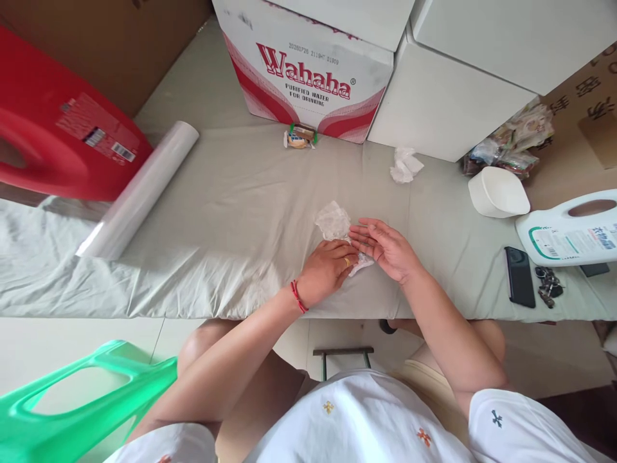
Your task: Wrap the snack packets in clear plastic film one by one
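Apparently, crumpled white tissue, seen at twelve o'clock from the left hand, is being handled; grasp beneath bent fingers cannot be told, the right hand is held with fingers released, and presumably a light pinch is called for.

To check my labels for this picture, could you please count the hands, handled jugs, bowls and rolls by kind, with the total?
Hands: 2 (left hand, right hand)
Handled jugs: 2 (red jug, white jug)
Bowls: 1 (white bowl)
Rolls: 1 (shiny roll)
Total: 6
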The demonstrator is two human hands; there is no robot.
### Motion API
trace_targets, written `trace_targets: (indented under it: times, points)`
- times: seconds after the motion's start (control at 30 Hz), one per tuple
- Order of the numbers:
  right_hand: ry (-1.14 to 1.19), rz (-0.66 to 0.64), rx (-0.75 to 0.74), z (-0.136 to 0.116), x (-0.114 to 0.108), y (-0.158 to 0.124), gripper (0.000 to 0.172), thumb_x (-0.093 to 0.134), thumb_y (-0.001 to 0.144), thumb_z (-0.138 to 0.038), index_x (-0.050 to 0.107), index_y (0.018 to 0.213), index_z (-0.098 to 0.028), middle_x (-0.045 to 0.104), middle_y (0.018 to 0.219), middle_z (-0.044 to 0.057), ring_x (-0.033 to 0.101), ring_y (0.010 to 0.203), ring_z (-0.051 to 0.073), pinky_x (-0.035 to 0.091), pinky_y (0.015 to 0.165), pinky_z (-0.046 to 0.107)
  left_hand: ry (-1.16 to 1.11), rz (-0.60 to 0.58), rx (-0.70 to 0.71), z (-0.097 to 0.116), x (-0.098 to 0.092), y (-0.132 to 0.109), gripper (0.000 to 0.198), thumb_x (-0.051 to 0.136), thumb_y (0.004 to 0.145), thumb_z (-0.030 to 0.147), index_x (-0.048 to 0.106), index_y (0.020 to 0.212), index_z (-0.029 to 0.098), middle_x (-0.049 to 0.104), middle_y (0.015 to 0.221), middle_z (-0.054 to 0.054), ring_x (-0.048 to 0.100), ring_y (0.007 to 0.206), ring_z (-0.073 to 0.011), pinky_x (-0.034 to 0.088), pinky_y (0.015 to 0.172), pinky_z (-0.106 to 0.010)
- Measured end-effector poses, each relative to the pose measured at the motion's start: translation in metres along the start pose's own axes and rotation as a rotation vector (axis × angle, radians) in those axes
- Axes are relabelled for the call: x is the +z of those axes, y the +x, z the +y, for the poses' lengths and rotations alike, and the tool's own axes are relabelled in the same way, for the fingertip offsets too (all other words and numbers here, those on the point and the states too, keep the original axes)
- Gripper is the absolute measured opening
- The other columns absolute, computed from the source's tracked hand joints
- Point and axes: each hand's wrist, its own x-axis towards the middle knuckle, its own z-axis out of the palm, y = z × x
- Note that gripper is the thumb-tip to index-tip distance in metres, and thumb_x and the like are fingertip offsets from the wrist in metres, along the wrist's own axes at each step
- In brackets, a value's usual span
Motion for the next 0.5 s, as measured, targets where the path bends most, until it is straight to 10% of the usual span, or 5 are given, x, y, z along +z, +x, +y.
trace_targets:
  times: [0.3, 0.5]
  points:
    - [-0.705, 0.139, -0.300, 0.034, -0.021, 0.002, 0.034, 0.078, 0.083, -0.049, 0.073, 0.107, -0.026, 0.066, 0.103, 0.004, 0.059, 0.080, 0.016, 0.055, 0.080, 0.036, -0.128, 0.103, -0.104, -0.003, -0.003, -0.002, 0.017, 0.057, 0.101, 0.015, 0.073, 0.100, 0.019, 0.078, 0.113, -0.010, 0.069, 0.114, -0.0225, 0.059, 0.100, -0.041]
    - [-0.671, 0.059, -0.200, 0.035, -0.023, 0.010, 0.032, 0.068, 0.088, -0.051, 0.070, 0.105, -0.024, 0.065, 0.085, 0.001, 0.056, 0.069, 0.015, 0.051, 0.064, 0.030, -0.061, 0.157, -0.297, 0.002, -0.003, -0.003, 0.012, 0.062, 0.100, 0.021, 0.071, 0.093, 0.019, 0.078, 0.107, -0.008, 0.073, 0.105, -0.0217, 0.059, 0.089, -0.036]
